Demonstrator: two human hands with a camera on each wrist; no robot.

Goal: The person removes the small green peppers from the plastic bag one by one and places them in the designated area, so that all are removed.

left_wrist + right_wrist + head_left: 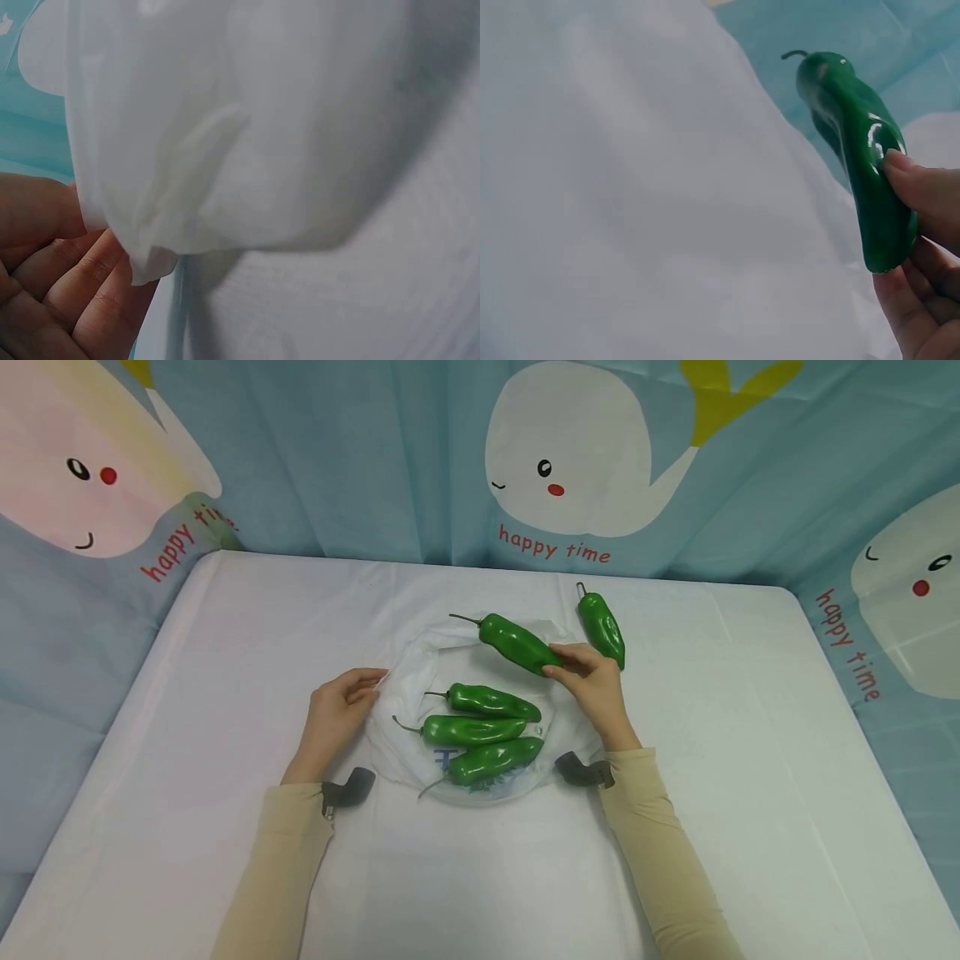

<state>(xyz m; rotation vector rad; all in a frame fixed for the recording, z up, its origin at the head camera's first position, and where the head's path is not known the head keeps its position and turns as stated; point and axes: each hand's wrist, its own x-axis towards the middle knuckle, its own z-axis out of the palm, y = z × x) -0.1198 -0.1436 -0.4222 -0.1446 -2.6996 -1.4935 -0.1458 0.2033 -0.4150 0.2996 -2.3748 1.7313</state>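
In the head view my right hand [596,689] pinches a green pepper [517,642] by its blunt end, stem pointing left. The right wrist view shows the thumb pressed on that pepper's [862,157] glossy side with fingers beneath. My left hand [337,714] pinches the left edge of a white plastic bag [401,693], whose mouth gapes upward. Between thumb and fingers the bag's thin film [210,150] hangs in the left wrist view. Inside the bag lie an upper pepper [491,702], a middle pepper [472,730] and a lower pepper [495,762], stems leftward.
Another green pepper [602,628] lies on the white tablecloth [750,760], behind my right hand. A blue curtain [360,460] with whale prints hangs along the table's far edge. Dark wrist cameras sit on both sleeves, the left one [351,787] close to the bag.
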